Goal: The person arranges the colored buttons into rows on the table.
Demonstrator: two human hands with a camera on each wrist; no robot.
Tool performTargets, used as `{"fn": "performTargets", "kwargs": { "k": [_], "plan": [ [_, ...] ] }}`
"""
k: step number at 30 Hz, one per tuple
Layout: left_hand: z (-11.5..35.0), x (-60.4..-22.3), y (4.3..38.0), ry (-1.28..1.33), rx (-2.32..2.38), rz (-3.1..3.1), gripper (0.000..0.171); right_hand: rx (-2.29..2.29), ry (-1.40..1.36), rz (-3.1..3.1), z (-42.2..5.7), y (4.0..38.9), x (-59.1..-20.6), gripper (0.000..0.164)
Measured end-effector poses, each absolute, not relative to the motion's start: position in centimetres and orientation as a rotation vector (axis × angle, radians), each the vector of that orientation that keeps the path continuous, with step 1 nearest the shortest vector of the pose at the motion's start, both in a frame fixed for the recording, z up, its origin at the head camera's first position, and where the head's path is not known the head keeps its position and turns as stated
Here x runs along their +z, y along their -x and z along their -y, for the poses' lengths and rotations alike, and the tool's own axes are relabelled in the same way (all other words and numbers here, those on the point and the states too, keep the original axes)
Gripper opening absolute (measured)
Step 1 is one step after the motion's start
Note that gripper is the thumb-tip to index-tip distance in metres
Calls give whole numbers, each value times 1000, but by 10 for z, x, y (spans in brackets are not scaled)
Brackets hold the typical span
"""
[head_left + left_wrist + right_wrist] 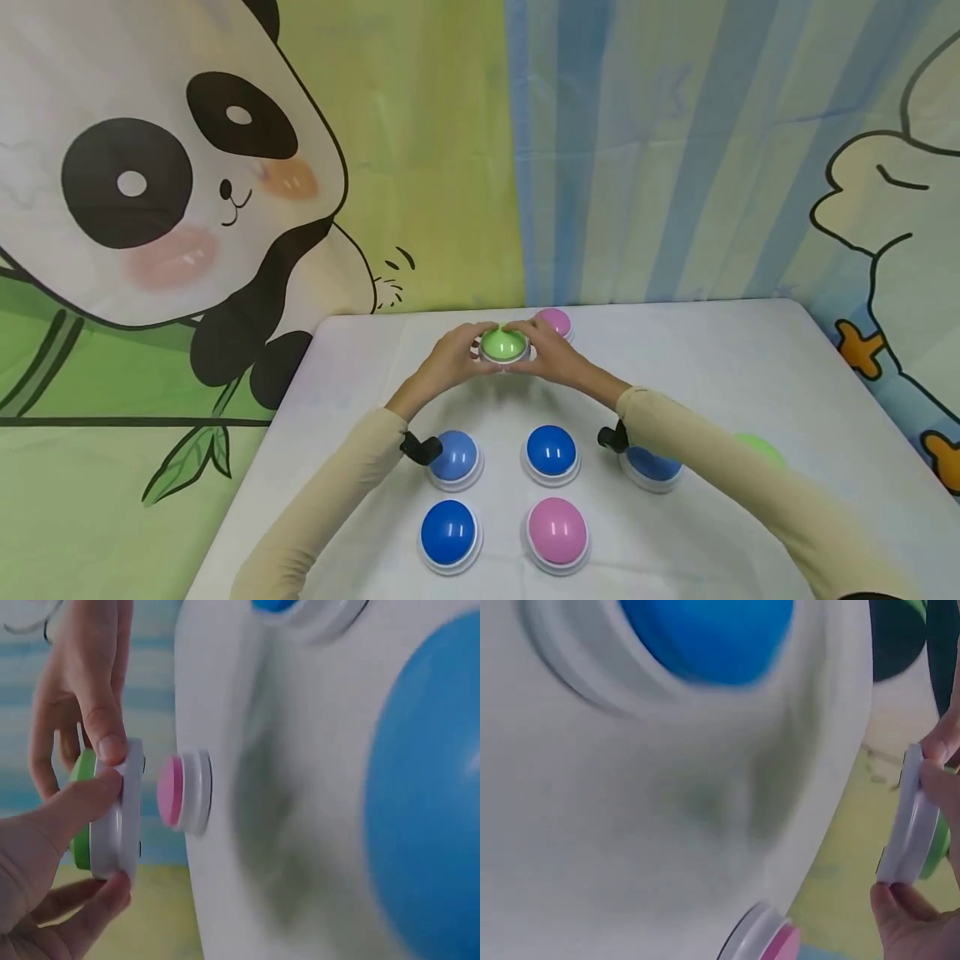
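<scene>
Between both hands, a green push button (503, 344) with a white base is held up above the far part of the table. My left hand (452, 360) grips its left side, and my right hand (553, 353) grips its right side. In the left wrist view the thumbs press on the white base (118, 817) while fingers curl round the edge. The right wrist view shows the base's underside (900, 814) lifted off the tabletop. Just behind my right hand stands a pink button (556, 321), partly hidden by it.
On the white table (360, 375), nearer me, stand blue buttons (551, 451), a lighter blue one (454, 456) by the left wrist, and a pink one (557, 532). My right sleeve partly covers another blue button (652, 465) and a green one (761, 448). A printed cloth hangs behind.
</scene>
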State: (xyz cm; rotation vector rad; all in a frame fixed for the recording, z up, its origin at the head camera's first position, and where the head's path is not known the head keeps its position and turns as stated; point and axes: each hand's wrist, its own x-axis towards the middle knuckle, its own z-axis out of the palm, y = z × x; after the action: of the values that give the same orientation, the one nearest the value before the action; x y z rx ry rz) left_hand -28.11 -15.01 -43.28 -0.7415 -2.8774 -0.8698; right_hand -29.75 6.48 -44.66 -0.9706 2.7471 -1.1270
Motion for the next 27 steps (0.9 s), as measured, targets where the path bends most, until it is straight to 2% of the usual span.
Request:
{"fn": "performTargets", "kwargs": {
  "k": [6,21,27],
  "plan": [
    [141,-429,242,730,-849,2911,69,-1121,992,-2735,-75,259,-439,64],
    [103,-426,241,823,-903,2921,71,-1038,894,-2821,-115,241,-431,66],
    [97,-417,213,876,-901,2949,69,-994,940,-2822,-123,213,-426,63]
  ]
}}
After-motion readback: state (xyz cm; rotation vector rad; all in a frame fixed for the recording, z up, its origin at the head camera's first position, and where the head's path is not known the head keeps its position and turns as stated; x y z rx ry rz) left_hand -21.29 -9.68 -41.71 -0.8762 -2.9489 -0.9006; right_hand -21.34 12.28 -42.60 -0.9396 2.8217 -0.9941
